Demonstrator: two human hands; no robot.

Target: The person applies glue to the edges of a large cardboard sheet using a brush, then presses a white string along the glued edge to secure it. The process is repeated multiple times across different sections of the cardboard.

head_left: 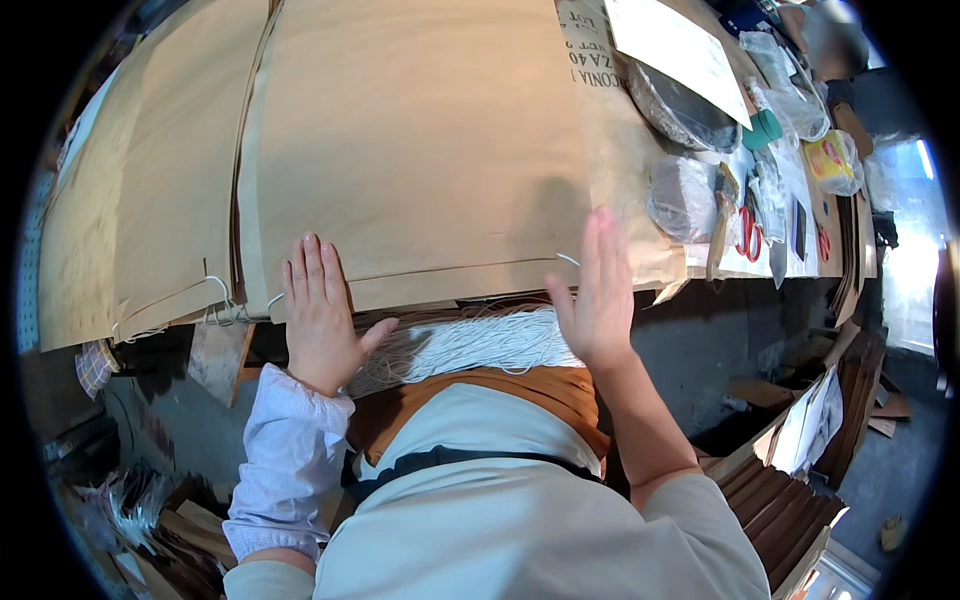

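Paper sheet point(420, 150) edge under left hand point(318, 315).

Pale grey shirt, lilac left oversleeve point(285, 455), orange apron, dark strap

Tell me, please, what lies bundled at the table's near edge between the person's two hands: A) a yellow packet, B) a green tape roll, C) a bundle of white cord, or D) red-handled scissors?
C: a bundle of white cord lies at the near edge of the brown paper sheets, between the left hand and the right hand; the scissors lie far off to the right.
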